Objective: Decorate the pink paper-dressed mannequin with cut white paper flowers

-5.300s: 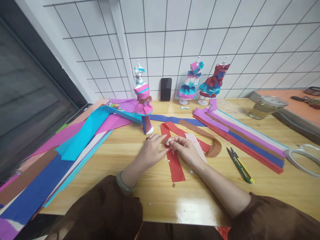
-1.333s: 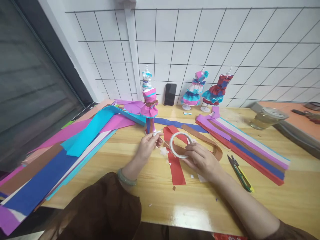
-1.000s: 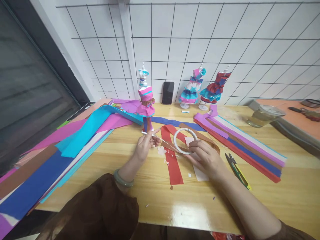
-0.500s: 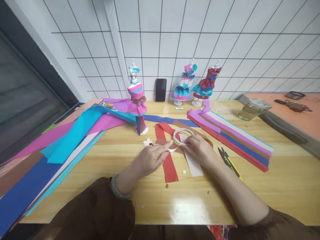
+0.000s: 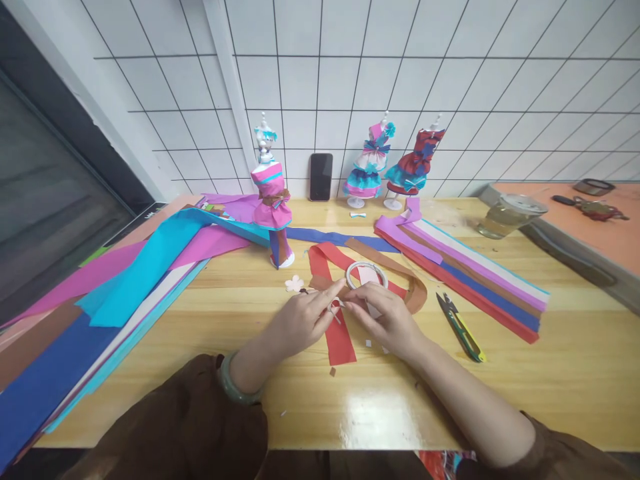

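Near the middle of the table, my left hand (image 5: 305,320) is closed, with a thin white tape strip (image 5: 336,309) at its fingertips. Close beside it, my right hand (image 5: 387,317) pinches the other end of the strip. A white tape roll (image 5: 349,275) lies just beyond my right fingers, over red and pale paper. Under my hands runs a red paper strip (image 5: 341,343). A pale paper flower (image 5: 295,283) rests beyond my left hand, with a small dark piece by my fingers. A brown strip (image 5: 415,293) curves behind my right hand.
Dressed mini mannequins (image 5: 273,193) stand left of a phone (image 5: 321,177); two more (image 5: 364,173) stand right of it. Coloured paper strips (image 5: 470,280) spread on both sides. Green-yellow snips (image 5: 460,327) lie right of my right hand. A lidded cup (image 5: 510,217) stands at the back right.
My right hand has moved left and towards me, off the tape roll, to my left fingertips. The tape strip now shows between both hands. The view has shifted slightly.
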